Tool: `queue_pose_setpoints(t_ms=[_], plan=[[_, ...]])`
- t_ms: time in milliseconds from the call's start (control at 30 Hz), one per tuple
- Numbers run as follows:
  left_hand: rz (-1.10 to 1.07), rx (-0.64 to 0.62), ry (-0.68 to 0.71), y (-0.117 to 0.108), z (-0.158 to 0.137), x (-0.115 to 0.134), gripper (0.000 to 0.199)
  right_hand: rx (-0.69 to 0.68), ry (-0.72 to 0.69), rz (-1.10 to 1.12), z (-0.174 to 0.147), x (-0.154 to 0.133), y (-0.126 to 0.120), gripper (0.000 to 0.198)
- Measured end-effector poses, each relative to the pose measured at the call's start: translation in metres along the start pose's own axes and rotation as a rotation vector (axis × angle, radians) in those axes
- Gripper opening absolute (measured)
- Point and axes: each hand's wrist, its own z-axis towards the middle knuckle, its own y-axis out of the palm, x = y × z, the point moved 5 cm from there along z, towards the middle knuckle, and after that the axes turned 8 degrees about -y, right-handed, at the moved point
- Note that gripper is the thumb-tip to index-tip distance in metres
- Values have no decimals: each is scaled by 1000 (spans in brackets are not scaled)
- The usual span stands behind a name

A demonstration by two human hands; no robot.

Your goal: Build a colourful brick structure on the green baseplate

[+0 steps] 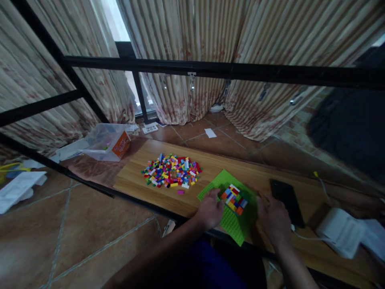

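Baseplate (pixel 236 229), lower right of centre: bright green. Block build (pixel 234 199) on it: red, orange, yellow, blue, white patchwork. Brick pile (pixel 165 175), mid-frame: mixed multicolour. Tabletop (pixel 132 169): light brown woodgrain. Curtains (pixel 180 36), top: cream-tan stripes, reddish blotches. Rail (pixel 210 68): black. Floor tiles (pixel 99 228), lower left: reddish brown, pale grout.

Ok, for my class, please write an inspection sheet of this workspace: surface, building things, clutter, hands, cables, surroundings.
Surface: wooden tabletop.
Building things: green baseplate bearing a multicoloured brick block; loose brick pile to its left, with a magenta brick just apart on the near side.
Clutter: black slab and white box, right.
Hands: left hand at the block's left; right hand by the baseplate's right corner; exact contact unclear.
Cables: white cable near the right hand; yellow-tipped cable farther back.
Surroundings: striped curtains, tiled floor, clear bin.
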Motion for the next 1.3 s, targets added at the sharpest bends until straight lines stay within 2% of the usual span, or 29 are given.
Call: queue_pose_setpoints(t_ms=[100,167,367,500,700,767,833,900,1000,1100,1167,1300], plan=[[-85,-42,-21,-4,-10,-7,49,-48,82,101,-23,4,8,61],[-102,-48,-25,-5,-18,-10,52,-53,106,155,-26,2,14,61],[-90,-95,-57,-1,-32,-15,60,-54,66,282,-10,-19,25,56],[-115,-81,-49,-1,-36,-20,59,-42,35,303,-3,-36,33,56],[-173,-56,3,4,-38,-28,57,-13,-1,277,6,-41,42,61],[-212,-48,-2,3,-34,-31,51,-7,-21,263,11,-42,45,62],[-253,-27,-16,-5,-30,-35,41,6,-39,260,14,-43,48,62],[-254,46,-1,-24,-26,-39,32,27,-54,279,15,-45,50,60],[-89,301,64,-66,-21,-48,28,91,-54,352,12,-44,51,56],[161,504,59,-99,-12,-59,28,160,-24,435,7,-42,50,51],[317,523,73,-107,-3,-63,25,173,-8,471,6,-41,49,48],[496,436,127,-102,12,-63,20,173,13,512,5,-43,47,45]])
